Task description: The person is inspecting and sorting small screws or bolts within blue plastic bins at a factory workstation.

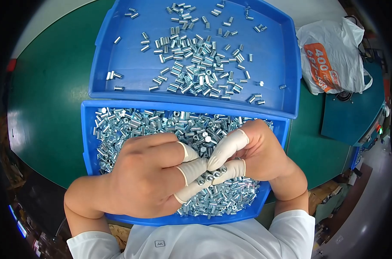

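My left hand and my right hand meet over the near blue tray, with pale finger cots on several fingers. Between the fingertips is a short row of shiny metal sleeves, their round ends showing side by side. Both hands are closed around this row, thumb and fingers pressed together. Beneath them, the tray holds a dense heap of similar small metal sleeves; some show hexagonal heads. My hands and forearms hide part of the heap.
Beyond the near tray lies a second blue tray with a looser scatter of metal sleeves. Both rest on a green table. A white plastic bag sits at the far right, near a teal machine.
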`<action>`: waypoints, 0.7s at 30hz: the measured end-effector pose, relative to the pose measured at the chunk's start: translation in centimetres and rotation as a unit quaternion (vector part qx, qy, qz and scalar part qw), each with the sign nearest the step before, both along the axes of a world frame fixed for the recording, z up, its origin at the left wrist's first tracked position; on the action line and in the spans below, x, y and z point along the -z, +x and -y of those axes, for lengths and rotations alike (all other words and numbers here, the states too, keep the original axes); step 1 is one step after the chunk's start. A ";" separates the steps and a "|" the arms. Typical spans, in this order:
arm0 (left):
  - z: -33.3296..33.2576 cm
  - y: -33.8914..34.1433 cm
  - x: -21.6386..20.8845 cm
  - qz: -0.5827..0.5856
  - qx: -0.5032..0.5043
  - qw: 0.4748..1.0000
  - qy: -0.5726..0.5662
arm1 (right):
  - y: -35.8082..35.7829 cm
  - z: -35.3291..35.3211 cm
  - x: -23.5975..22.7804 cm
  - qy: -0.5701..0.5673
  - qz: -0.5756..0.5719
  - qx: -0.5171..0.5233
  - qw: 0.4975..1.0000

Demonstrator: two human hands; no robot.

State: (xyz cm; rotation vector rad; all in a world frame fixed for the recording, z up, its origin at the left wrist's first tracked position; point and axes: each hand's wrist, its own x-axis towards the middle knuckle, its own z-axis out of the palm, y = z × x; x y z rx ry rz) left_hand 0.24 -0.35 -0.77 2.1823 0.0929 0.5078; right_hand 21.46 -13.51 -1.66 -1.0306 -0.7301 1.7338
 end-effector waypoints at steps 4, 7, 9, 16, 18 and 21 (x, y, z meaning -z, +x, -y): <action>0.1 -0.1 0.0 -0.007 0.003 1.000 -0.004 | -0.1 0.2 0.1 0.001 0.019 -0.004 1.000; 0.0 0.0 0.5 -0.001 0.002 1.000 -0.007 | -0.1 0.1 0.5 0.000 0.012 0.003 1.000; -0.2 0.0 0.3 -0.005 0.005 1.000 -0.005 | 0.0 -0.1 0.4 0.012 0.035 -0.010 0.999; -1.0 0.5 -0.6 -0.001 0.009 1.000 -0.006 | 0.2 -0.7 -0.2 0.000 0.012 0.007 1.000; -1.0 0.6 -0.7 0.004 0.009 1.000 -0.012 | 0.0 -0.5 -0.2 -0.016 -0.007 0.016 1.000; -0.7 0.5 -0.6 -0.007 0.001 1.000 -0.005 | -0.1 -0.3 0.7 -0.011 -0.024 0.004 1.000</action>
